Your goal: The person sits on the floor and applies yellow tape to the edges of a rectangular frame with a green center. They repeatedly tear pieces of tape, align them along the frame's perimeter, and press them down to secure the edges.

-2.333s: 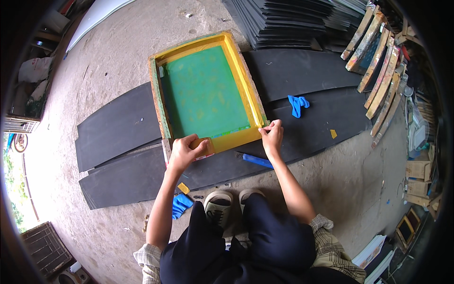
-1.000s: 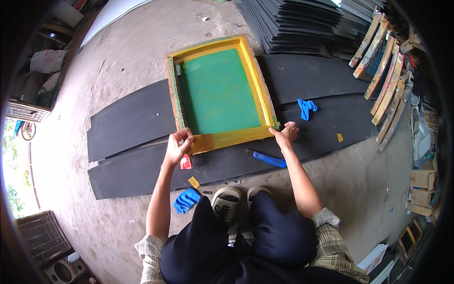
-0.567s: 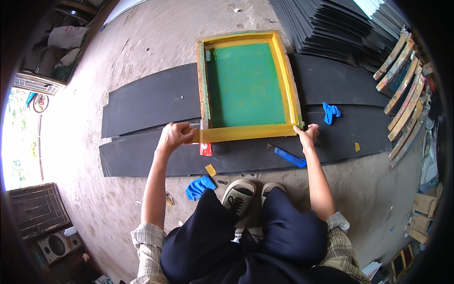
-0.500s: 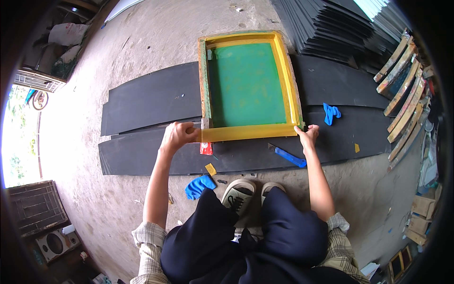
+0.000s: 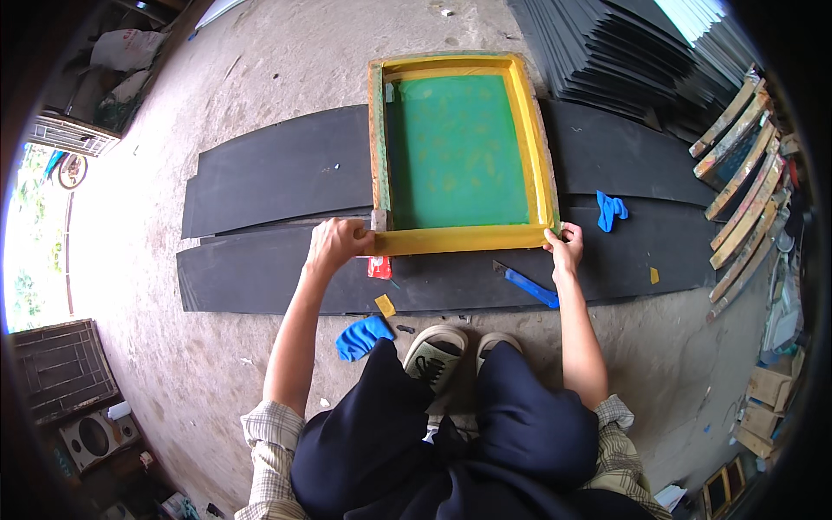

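Observation:
A screen-printing frame (image 5: 380,143) with green mesh (image 5: 459,152) lies flat in front of me, its far and right sides covered in yellow tape. Along its near side stretches a strip of yellow tape (image 5: 459,241). My left hand (image 5: 338,244) is closed on the strip's left end, by the near left corner. At the near right corner my right hand (image 5: 565,250) pinches the other end, thumb on top and fingers round the frame's outer side. How firmly the strip sticks to the wood I cannot tell.
Black sheets (image 5: 277,169) lie under the frame. Nearer me are a blue utility knife (image 5: 530,289), a red packet (image 5: 380,268) and a blue cloth (image 5: 364,337); another blue cloth (image 5: 611,211) lies right. Stacked black sheets (image 5: 598,61) and several wooden frames (image 5: 745,195) stand at the right.
The view has shifted slightly. Both hands keep hold of the ends of the tape strip, and the frame stays in place on the black sheets.

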Demonstrator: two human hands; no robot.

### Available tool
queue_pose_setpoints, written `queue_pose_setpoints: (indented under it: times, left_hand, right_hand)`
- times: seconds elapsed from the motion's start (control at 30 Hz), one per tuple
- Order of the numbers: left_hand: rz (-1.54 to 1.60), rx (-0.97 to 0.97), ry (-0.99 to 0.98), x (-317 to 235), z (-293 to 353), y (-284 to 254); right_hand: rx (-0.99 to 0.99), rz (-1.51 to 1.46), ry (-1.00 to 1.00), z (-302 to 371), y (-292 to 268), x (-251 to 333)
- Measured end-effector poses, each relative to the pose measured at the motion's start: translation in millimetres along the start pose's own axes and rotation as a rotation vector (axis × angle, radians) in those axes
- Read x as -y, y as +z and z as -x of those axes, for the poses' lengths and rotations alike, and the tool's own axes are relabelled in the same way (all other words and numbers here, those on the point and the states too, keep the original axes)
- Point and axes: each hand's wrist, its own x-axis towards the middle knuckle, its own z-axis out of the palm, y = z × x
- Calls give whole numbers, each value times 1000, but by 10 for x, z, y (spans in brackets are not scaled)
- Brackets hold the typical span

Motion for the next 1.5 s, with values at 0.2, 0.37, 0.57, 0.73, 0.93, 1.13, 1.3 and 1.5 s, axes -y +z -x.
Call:
queue_pose_setpoints:
  times: [0.2, 0.37, 0.57, 0.73, 0.93, 1.13, 1.3, 1.5]
  left_hand:
    - [111, 52, -86, -281, 53, 124]
    - [-2, 28, -139, -375, 40, 284]
    - [-256, 60, -164, -491, -89, 490]
    - [-214, 194, -307, -522, -152, 465]
    - [-272, 166, -293, -635, -200, 496]
    - [-368, 132, -353, -591, -50, 537]
    - [-303, -45, -295, -640, -34, 574]
    - [-115, -109, -210, -587, 26, 563]
  right_hand:
    - [-16, 100, -62, -511, -107, 165]
    - [17, 213, -8, -632, -133, 118]
    - [-88, 374, -239, -670, -76, -113]
    - [-94, 420, -294, -669, -83, -190]
    - [-243, 538, -376, -592, -198, -166]
    - [217, 716, -793, 674, -141, -177]
    - [353, 1187, -886, 1082, -290, -218]
    - [493, 753, -841, 1306, -27, -62]
